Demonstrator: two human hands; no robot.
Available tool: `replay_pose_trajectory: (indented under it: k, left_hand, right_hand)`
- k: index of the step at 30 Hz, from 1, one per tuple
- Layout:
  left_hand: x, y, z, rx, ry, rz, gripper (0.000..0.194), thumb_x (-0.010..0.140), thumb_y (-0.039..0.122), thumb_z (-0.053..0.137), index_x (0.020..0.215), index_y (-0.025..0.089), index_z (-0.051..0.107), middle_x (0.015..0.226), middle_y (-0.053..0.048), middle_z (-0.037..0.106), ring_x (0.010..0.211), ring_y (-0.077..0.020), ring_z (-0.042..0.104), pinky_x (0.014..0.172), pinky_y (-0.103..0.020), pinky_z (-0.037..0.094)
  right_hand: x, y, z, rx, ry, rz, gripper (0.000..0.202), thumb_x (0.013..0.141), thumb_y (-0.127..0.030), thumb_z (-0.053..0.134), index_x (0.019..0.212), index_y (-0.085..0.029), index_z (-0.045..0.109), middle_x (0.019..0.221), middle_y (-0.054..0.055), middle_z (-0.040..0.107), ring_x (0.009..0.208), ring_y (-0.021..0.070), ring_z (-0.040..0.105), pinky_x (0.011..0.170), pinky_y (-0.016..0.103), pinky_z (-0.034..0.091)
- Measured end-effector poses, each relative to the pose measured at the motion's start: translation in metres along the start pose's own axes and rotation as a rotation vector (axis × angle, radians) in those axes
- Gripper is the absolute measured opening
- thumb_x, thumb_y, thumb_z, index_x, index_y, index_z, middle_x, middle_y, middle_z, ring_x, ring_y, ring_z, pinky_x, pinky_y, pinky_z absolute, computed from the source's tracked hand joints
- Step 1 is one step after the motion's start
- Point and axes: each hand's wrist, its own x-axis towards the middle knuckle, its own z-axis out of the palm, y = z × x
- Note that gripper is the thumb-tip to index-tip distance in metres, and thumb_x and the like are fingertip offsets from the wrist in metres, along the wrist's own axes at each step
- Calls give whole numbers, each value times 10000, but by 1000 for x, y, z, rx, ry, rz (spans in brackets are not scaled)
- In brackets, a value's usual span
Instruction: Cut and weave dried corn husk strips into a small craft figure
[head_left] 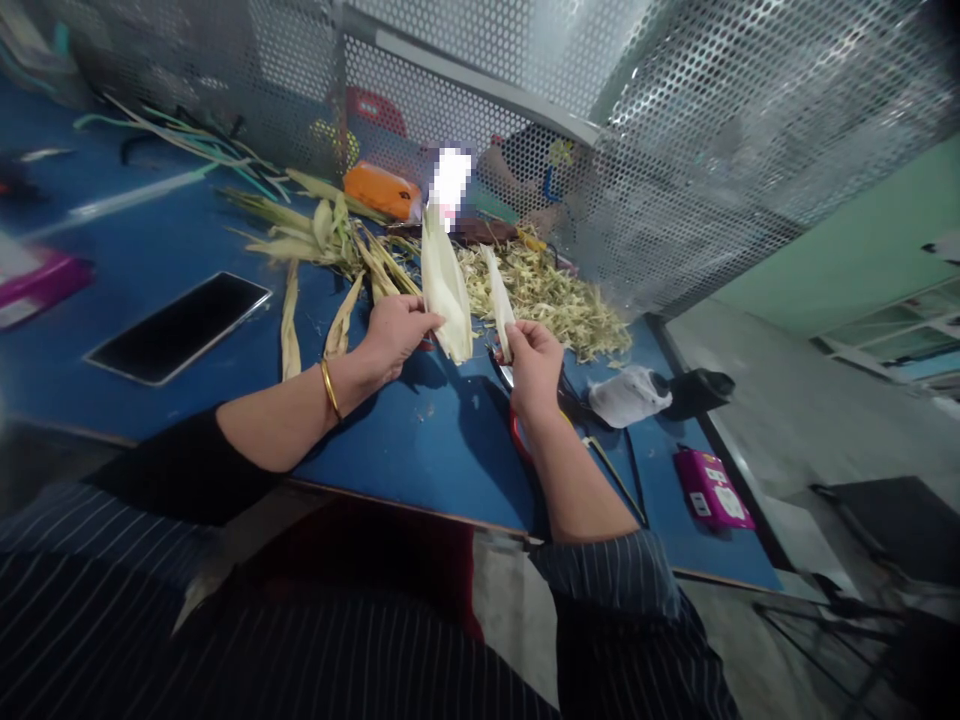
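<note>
My left hand (397, 335) pinches a broad, pale corn husk (448, 290) near its lower part, holding it upright above the blue table (420, 440). Between the thumb and fingers of my right hand (535, 365) is a narrow strip of husk (498, 295), apart from the broad one. Behind both hands lies a heap of small husk pieces (570, 300). Longer dried husks (330, 240) are bunched at the back left. Scissors with red handles (517, 432) lie partly hidden under my right wrist.
A black phone (180, 328) lies at left. White (630, 396) and black (699, 393) thread spools and a purple packet (712, 488) are at right. An orange packet (382, 190) sits by the perforated metal screen (465, 95); a person is partly visible behind it.
</note>
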Motion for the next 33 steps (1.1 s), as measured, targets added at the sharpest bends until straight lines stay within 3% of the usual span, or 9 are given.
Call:
replay_pose_trajectory:
  k: [3,6,11,13,15,18,20,25,33]
  left_hand:
    - [0,-1,0,-20,2,-8,55,674,72,647,672,122,669,613,-21,619,505,-92,534,472,-232,466]
    - [0,-1,0,-35,-15,-18,48,676,79,656,674,125,670,620,-23,620,511,-89,531,486,-232,461]
    - [-4,3,2,-42,-57,-48,51,677,83,670,696,130,674,686,-36,653,538,-87,546,528,-243,474]
    - [-6,4,2,-33,-75,-55,38,679,92,673,689,129,667,695,-37,655,541,-85,545,524,-237,471]
    - [-8,5,3,-25,-118,-52,24,682,110,677,678,126,660,694,-36,652,551,-86,550,518,-226,469]
    - [-11,4,4,-19,-244,-39,22,689,132,672,702,115,677,703,-38,663,570,-87,572,529,-212,478]
    - [-11,2,4,-11,-301,-27,50,700,138,654,725,110,687,715,-41,675,574,-89,585,538,-213,490]
    - [-7,-2,6,24,-220,-37,73,743,142,614,684,119,649,648,-43,656,576,-113,632,537,-222,504]
    - [-1,-4,3,53,-113,-20,102,751,162,624,651,141,621,633,-49,651,561,-114,629,492,-210,458]
  right_hand:
    - [7,7,-4,-90,69,-102,155,789,-349,587,762,-203,544,625,-49,559,489,98,515,507,244,411]
    - [23,17,-16,-131,278,-171,89,804,-276,512,853,-209,543,762,-21,581,632,123,584,632,277,478]
    - [39,14,-36,-291,601,-207,322,761,-201,534,1083,-185,517,1112,108,581,1060,220,578,989,462,434]
    - [32,7,-35,-437,533,-366,375,773,-279,604,1132,-193,537,1222,130,550,1194,250,513,1055,489,372]
    - [20,1,-27,-430,286,-434,360,802,-399,628,1104,-209,581,1156,101,597,1146,235,543,1014,446,413]
    - [2,-2,-9,-207,-179,-174,359,779,-500,651,977,-201,629,840,22,649,793,169,605,775,337,499]
    - [-5,0,-2,-114,-328,-22,331,745,-491,680,874,-189,637,704,-15,619,633,131,546,623,277,459]
    - [-5,1,-2,-66,-174,-37,231,717,-393,693,714,-174,620,592,-50,553,527,80,422,509,223,323]
    - [5,0,-10,-39,33,-68,189,714,-374,658,712,-189,616,601,-47,548,550,97,441,522,230,360]
